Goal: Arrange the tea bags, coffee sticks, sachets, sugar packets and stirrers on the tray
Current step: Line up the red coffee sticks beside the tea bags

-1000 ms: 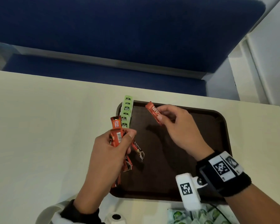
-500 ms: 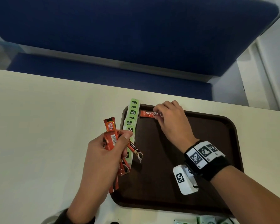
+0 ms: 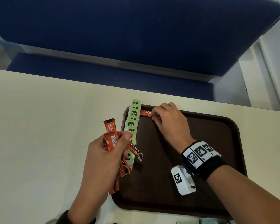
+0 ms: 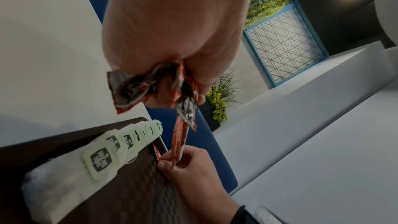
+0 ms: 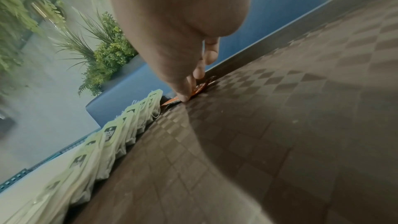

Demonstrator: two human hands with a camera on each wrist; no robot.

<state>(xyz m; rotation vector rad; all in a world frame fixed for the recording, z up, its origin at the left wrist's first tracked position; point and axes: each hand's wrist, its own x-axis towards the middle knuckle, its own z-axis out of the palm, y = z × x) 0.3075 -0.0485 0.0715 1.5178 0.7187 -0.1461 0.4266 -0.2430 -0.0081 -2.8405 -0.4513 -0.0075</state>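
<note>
The right hand pinches a flat red coffee stick against the far edge of the dark brown plastic tray, just beside the row of pale green tea bags. The left hand grips a bundle of red coffee sticks. Placement appears underway; next likely means letting go and drawing another stick.

The right hand hides half the red coffee stick it presses.
</note>
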